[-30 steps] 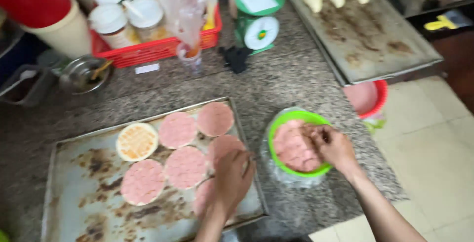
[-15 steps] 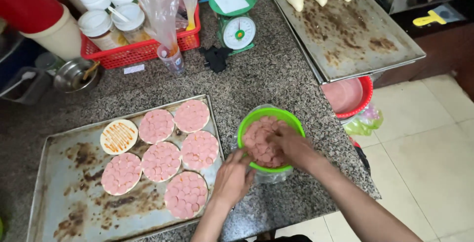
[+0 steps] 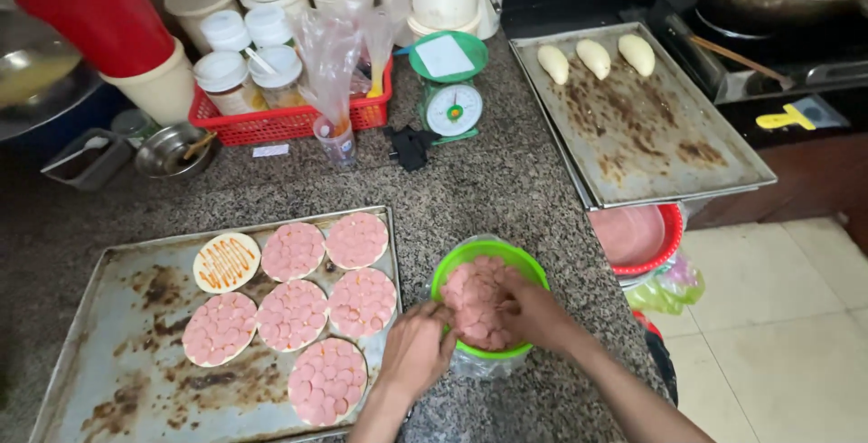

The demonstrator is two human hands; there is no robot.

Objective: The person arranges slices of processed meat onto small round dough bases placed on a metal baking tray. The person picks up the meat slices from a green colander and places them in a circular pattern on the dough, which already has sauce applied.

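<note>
A green bowl (image 3: 493, 251) of pink sausage slices (image 3: 475, 294) stands on the granite counter, right of a stained metal tray (image 3: 136, 316). On the tray lie several flat rounds covered with pink slices (image 3: 292, 315) and one round with only orange sauce (image 3: 226, 262). My right hand (image 3: 533, 312) is inside the bowl, fingers closed on slices. My left hand (image 3: 416, 348) is curled at the bowl's near-left rim, touching the slices; its grip is hidden.
A green kitchen scale (image 3: 448, 90) and a red basket (image 3: 289, 122) of jars stand at the back. A second tray (image 3: 651, 136) with three dough rolls (image 3: 594, 57) lies to the right. A red basin (image 3: 642, 240) sits below the counter's right edge.
My left hand has left the tray's near corner and come right to the bowl. My right hand has stayed in the bowl. The view has pulled in closer.
</note>
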